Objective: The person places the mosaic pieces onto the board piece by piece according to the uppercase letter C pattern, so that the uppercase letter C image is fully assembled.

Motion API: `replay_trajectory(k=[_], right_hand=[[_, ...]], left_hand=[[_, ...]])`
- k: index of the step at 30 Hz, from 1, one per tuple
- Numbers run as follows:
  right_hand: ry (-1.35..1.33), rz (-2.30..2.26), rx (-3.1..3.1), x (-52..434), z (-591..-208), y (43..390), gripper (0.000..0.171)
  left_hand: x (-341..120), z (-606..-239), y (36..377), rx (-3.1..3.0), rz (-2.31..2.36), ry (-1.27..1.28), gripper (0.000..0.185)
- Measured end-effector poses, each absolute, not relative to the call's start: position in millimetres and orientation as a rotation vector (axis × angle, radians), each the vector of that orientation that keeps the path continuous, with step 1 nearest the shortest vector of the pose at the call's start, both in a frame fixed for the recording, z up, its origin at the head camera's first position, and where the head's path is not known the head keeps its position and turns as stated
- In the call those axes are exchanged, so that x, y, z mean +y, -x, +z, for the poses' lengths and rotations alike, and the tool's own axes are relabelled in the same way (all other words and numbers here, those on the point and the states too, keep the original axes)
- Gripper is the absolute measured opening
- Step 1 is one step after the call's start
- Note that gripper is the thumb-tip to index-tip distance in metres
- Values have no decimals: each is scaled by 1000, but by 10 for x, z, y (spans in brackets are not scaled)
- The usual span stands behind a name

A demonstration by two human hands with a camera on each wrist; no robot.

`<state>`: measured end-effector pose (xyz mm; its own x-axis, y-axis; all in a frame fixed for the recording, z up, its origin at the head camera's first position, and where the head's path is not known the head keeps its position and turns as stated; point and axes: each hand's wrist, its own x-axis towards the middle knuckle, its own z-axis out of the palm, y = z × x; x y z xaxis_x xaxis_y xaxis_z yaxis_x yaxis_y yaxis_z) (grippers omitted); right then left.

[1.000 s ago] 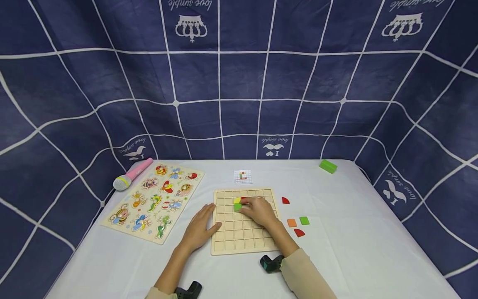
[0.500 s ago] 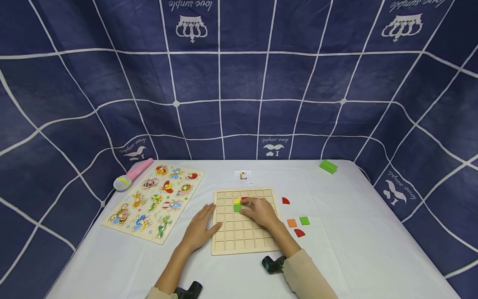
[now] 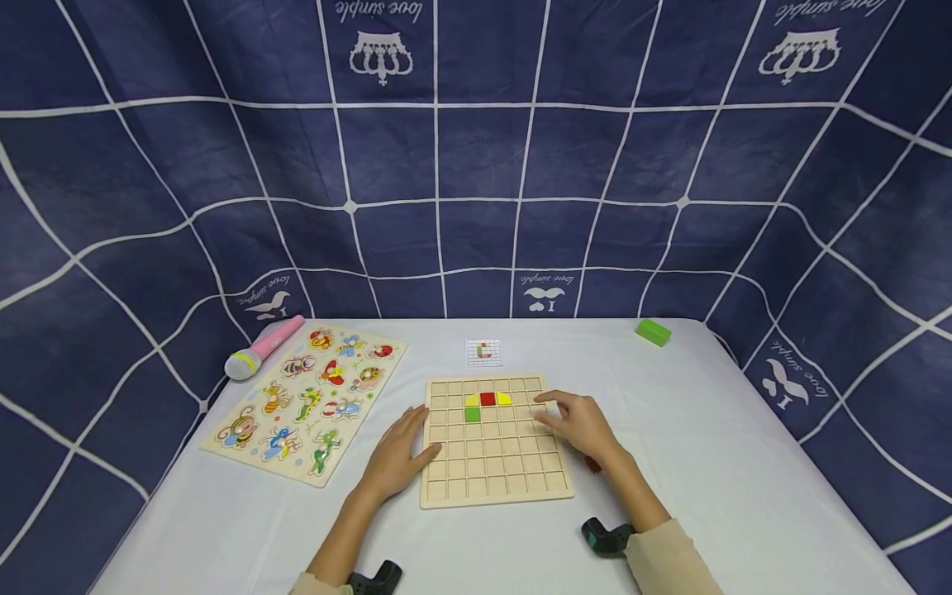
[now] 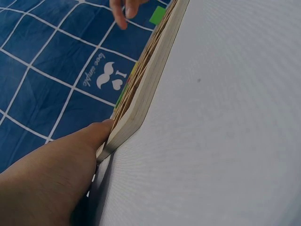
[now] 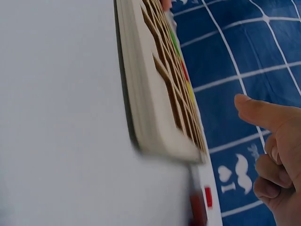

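Note:
A wooden grid board (image 3: 494, 463) lies in the middle of the table. Near its far side sit a red square tile (image 3: 487, 399) between two yellow rounded tiles (image 3: 504, 399), and a green square tile (image 3: 473, 415) below the left one. My left hand (image 3: 399, 457) rests along the board's left edge, its thumb on the frame. Over the board's right edge is my right hand (image 3: 583, 423), fingers loosely bent, nothing between thumb and forefinger. Under its wrist a dark red tile (image 3: 592, 464) peeks out; another red tile (image 5: 209, 197) shows in the right wrist view.
A small printed pattern card (image 3: 484, 352) lies beyond the board. On the left are an insect puzzle board (image 3: 305, 405) and a pink toy microphone (image 3: 264, 347). A green block (image 3: 653, 332) stands at the back right.
My right hand has let go of a tile and moved right, off the pattern. The red square and right yellow tile now show fully. My left hand has stayed put.

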<state>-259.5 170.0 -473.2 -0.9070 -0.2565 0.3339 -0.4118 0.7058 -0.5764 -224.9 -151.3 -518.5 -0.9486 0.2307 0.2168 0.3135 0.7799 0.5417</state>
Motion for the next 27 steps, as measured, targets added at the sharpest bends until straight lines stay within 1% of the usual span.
replay_trajectory(k=[7, 14, 21, 27], right_hand=[[-430, 978, -2724, 2246, -4668, 2444, 30], [-363, 1006, -2780, 2676, -4806, 2356, 34], [-379, 1035, -2896, 2868, -4971, 2302, 36], [-385, 1029, -2866, 2882, -5003, 2288, 29]], left_hand=[[-1503, -5169, 2240, -2833, -898, 434, 69], [-1505, -5172, 2234, -2840, -901, 422, 70], [-1514, -5188, 2241, -2832, -900, 425, 70], [-1509, -5182, 2248, -2839, -902, 421, 70]])
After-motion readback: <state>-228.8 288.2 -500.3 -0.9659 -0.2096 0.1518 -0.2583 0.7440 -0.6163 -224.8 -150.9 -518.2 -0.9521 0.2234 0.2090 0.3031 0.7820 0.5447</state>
